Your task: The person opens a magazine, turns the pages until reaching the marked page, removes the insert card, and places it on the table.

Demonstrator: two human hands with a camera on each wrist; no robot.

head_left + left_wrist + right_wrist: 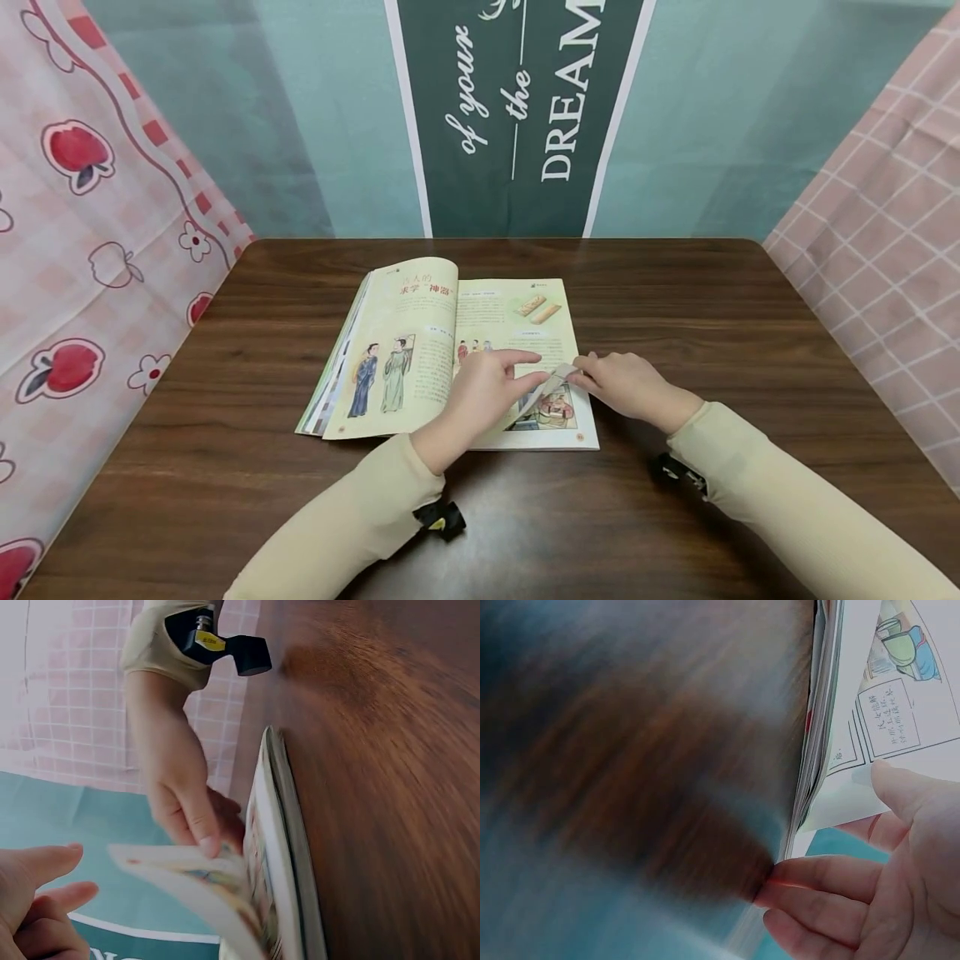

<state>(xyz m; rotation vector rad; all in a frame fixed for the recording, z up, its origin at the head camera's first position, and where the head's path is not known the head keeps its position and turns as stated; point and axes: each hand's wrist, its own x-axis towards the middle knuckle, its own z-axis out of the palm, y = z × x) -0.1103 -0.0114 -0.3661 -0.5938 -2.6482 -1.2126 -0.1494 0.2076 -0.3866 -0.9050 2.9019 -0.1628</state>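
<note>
A dark wooden table [690,300] stood before a teal curtain [345,108], and in the head view an open book [408,358] lay around its middle. The right hand [630,385] pinched the free edge of a lifted page [557,380]; too hard a pull could have creased or torn it, too loose a pinch could have let it spring back. The bowed left leaves [397,325] might also have flopped rightward, as no hand visibly held them down. The left hand [480,387], left of the lifted edge, grasped nothing, its thumb and forefinger apart. In the left wrist view the page rose toward that hand's fingertips, near but not touching. In the right wrist view the right thumb lay on the printed face, while other fingers were at the corner of the lower leaves [821,742], where they might have caught extra sheets.
</note>
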